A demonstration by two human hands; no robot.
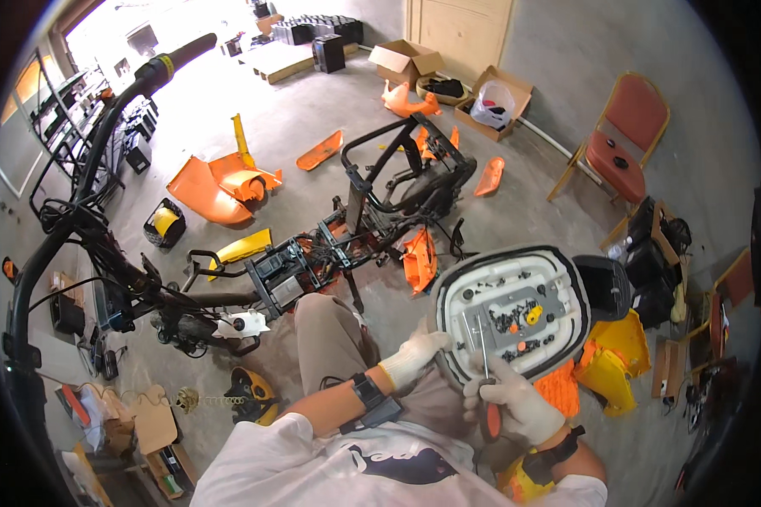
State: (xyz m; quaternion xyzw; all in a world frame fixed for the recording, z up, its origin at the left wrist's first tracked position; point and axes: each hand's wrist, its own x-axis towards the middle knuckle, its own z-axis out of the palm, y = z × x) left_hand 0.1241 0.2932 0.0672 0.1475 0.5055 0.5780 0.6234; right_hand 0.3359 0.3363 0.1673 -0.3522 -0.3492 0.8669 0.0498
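An upturned scooter seat [516, 313] rests on my lap, its white underside with a grey metal plate and loose screws facing up. My left hand [416, 353], in a white glove, grips the seat's near left rim. My right hand [516, 406], also gloved, is shut on an orange-handled screwdriver [487, 397] whose shaft points up onto the grey plate. A stripped scooter frame [372, 220] stands on the floor just beyond my knee.
Orange and yellow body panels [220, 182] lie scattered on the concrete floor. A handlebar and cables [101, 211] rise at left. A red chair [621, 144] stands at right, cardboard boxes [406, 59] at the back, yellow panels [617, 346] beside the seat.
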